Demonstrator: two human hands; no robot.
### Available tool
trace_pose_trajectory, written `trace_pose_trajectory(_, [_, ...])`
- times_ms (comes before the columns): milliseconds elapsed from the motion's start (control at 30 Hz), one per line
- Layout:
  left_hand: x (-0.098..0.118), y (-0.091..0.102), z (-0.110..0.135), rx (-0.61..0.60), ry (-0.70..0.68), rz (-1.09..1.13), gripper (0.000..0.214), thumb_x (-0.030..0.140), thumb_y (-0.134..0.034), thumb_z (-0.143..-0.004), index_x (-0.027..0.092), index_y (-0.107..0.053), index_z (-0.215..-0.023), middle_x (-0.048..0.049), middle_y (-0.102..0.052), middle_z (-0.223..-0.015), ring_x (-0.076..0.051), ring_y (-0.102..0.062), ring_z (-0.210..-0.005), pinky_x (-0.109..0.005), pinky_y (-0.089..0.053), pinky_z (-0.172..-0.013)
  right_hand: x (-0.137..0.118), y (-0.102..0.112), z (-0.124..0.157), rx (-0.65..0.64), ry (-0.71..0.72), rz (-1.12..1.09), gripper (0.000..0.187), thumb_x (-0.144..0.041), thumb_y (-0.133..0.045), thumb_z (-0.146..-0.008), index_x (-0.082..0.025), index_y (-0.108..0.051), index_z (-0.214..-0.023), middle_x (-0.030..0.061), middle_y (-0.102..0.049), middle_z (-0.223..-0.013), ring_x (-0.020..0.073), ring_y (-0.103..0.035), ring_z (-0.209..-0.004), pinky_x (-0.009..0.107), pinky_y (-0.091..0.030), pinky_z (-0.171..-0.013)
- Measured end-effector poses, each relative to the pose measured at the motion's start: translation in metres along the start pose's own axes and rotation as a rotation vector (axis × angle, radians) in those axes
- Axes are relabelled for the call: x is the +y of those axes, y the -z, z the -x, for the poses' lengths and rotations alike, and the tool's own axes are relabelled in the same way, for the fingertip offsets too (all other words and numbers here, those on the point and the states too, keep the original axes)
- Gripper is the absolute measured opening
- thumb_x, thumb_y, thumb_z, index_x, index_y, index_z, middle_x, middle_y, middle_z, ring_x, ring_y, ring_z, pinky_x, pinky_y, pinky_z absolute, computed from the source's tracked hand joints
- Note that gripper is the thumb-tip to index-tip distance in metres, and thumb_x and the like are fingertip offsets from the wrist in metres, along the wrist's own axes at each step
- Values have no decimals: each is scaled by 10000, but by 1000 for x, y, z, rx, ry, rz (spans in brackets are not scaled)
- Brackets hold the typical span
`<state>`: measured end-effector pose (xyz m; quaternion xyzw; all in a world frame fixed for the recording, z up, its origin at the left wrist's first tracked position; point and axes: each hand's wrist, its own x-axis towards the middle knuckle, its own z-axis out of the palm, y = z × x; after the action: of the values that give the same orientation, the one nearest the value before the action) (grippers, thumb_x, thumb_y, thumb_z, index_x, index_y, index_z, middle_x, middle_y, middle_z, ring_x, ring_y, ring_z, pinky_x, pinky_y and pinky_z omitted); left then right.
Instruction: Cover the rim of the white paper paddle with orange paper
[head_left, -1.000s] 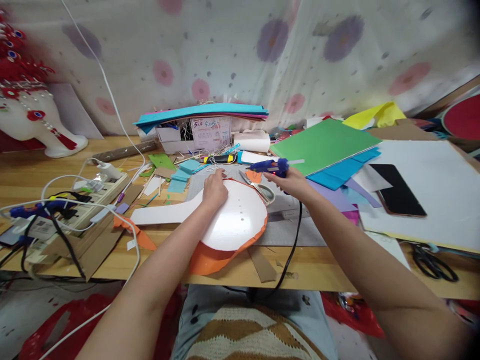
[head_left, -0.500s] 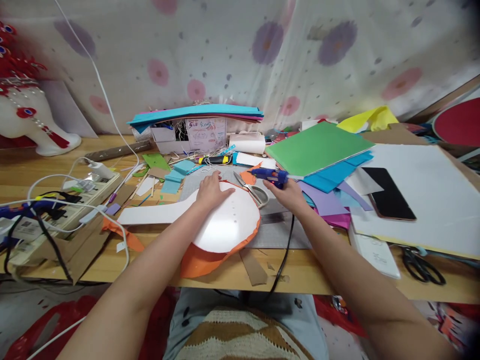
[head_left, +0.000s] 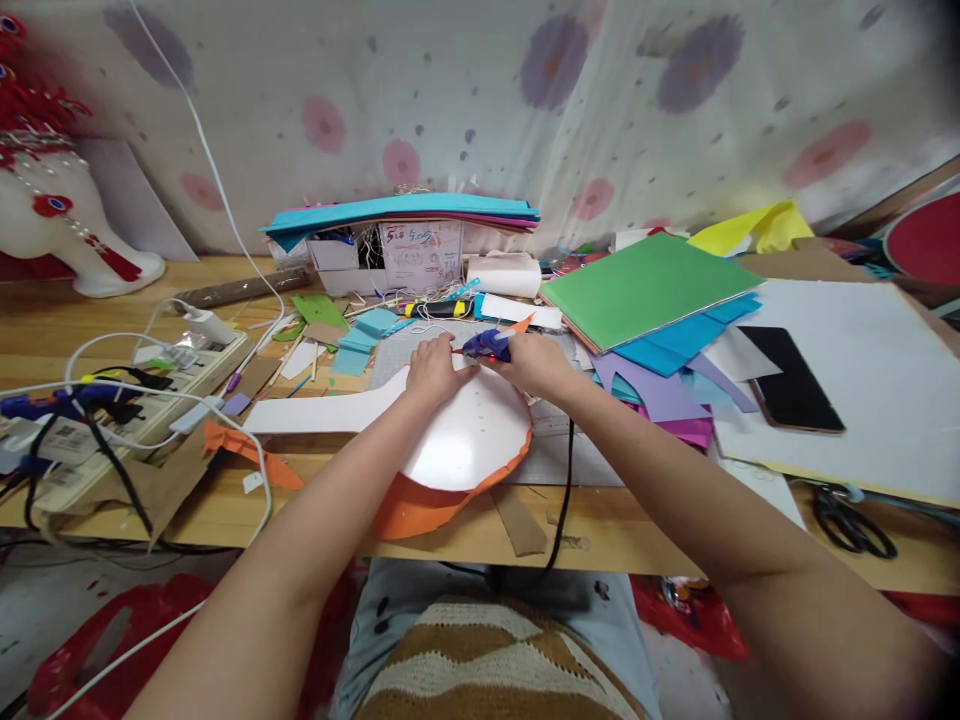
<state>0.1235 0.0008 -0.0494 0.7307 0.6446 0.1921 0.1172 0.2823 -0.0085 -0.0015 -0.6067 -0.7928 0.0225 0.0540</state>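
A white paddle-shaped foam board (head_left: 457,430) lies on orange paper (head_left: 409,515) at the front of the wooden table (head_left: 225,505). My left hand (head_left: 433,368) presses on the board's far edge, fingers curled down on it. My right hand (head_left: 534,362) grips a blue hot glue gun (head_left: 486,345), its nozzle pointing left and meeting the board's far edge right beside my left fingers. The gun's black cord (head_left: 564,500) runs down over the table's front edge.
A power strip (head_left: 161,395) with cables and a second blue glue gun (head_left: 45,403) sits at left. Green, blue and purple paper sheets (head_left: 652,290) and a black phone (head_left: 799,378) on a white board lie right. Black scissors (head_left: 851,520) rest near the front right edge.
My right hand has carried the glue gun leftward from beside the board to its far edge, next to my left hand. The left hand has stayed on the board.
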Motion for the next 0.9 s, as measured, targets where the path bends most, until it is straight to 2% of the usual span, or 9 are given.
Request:
trace_pose_trajectory(333, [3, 4, 3, 14, 8, 21, 525, 501, -612, -707, 191, -447, -1097, -106, -572, -1088, -280, -459, -1072, -363, -346, -883, 2, -4, 6, 39, 6, -8, 497, -571, -398, -830, -154, -656, -909, 124, -688, -848, 219, -627, -759, 279, -406, -620])
trace_pose_trajectory(600, [2, 3, 2, 13, 12, 36, 509, 492, -621, -709, 197, -444, -1083, -97, -570, -1064, -272, -460, -1057, -357, -343, -868, 6, -8, 9, 53, -24, -59, 451, -532, -448, -813, -148, -670, -897, 136, -685, -856, 230, -630, -772, 288, -421, -634])
trace_pose_trajectory(767, [0, 3, 2, 17, 3, 41, 549, 482, -637, -706, 199, -449, -1137, -100, -566, -1092, -276, -438, -1091, -362, -330, -892, 18, -2, 15, 43, -77, -257, 418, -530, -495, -785, -179, -680, -915, 104, -693, -877, 229, -630, -813, 282, -436, -647])
trace_pose_trajectory(900, [-2, 2, 2, 35, -9, 48, 558, 467, -645, -707, 203, -457, -1161, -82, -557, -1134, -259, -428, -1099, -346, -313, -925, 47, -10, 28, 143, -218, -507, 444, -554, -508, -758, -178, -677, -926, 65, -692, -811, 206, -630, -768, 275, -449, -640])
